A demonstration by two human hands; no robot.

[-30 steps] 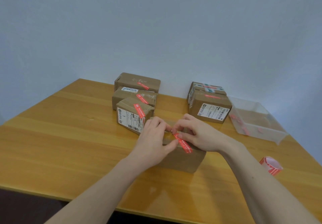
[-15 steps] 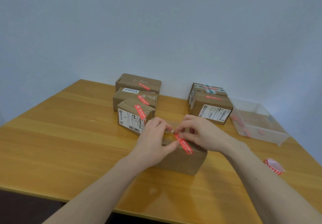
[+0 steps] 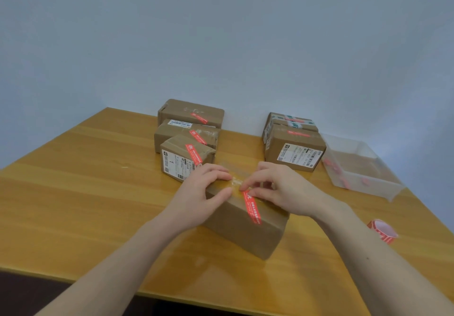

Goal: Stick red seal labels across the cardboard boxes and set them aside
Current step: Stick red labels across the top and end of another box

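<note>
- While the cardboard box [image 3: 245,220] sits near the front middle of the bench [image 3: 86,193], the red seal label [image 3: 251,207] runs from its taped top over the near edge and down the front face, so the label's long axis lies crosswise to the box's long axis.
- The right hand [image 3: 280,188] is the one on the label: its fingertips [image 3: 243,188] press the label's upper end against the top of the box, fingers bent down onto it. I cannot tell whether they pinch a loose end or only press it flat.
- The left hand [image 3: 204,190] grips the box's left end, fingers over the top and thumb on the near face, steadying it.
- The lower part of the label, on the front face, looks stuck already; the upper end probably still wants smoothing along its length, away from the person.
- After that the box most likely goes with the sealed boxes on the left [image 3: 189,143], which lie just beyond the left hand, so that hand is nearer for setting it aside.
- Two more boxes [image 3: 292,143] stand beyond the right hand, with a clear tray [image 3: 383,188] and the label roll [image 3: 383,231] further right.
</note>
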